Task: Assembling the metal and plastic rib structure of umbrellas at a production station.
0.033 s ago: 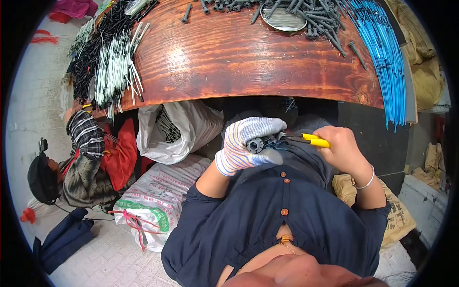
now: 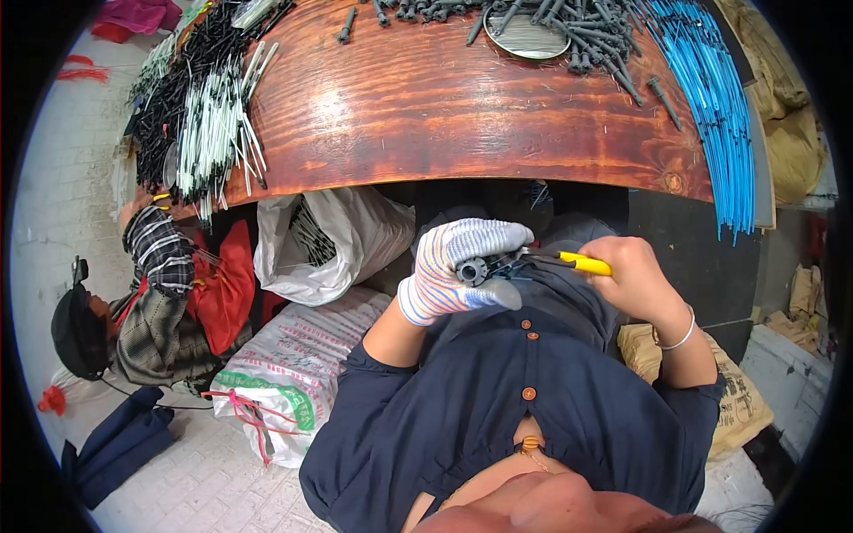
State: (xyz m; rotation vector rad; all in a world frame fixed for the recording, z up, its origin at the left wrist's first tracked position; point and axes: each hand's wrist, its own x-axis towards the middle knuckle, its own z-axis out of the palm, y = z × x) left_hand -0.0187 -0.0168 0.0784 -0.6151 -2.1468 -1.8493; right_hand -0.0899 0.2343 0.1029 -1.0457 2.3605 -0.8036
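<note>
My left hand (image 2: 449, 271), in a white glove with coloured stripes, is closed around a dark grey plastic part (image 2: 472, 271) with a round, notched end and a hole in its middle. Thin dark strands stick out beside the part, partly hidden by my fingers. My bare right hand (image 2: 633, 277) grips pliers (image 2: 585, 263) with yellow handles. Their dark jaws reach left to the part at my gloved fingertips; exactly what they touch is too small to tell. Both hands are over my lap, just in front of the table's near edge.
On the wooden table (image 2: 400, 133) lie white and black strips (image 2: 213, 133) at left, grey bolt-like plastic parts (image 2: 604, 53) around a round dish (image 2: 529, 37), and blue rods (image 2: 720, 115) at right. An open white sack (image 2: 355, 235) stands below; another person (image 2: 169, 293) sits at left.
The pliers' yellow handles, spread apart a moment before, now look squeezed together in my right hand. My left hand has barely moved.
</note>
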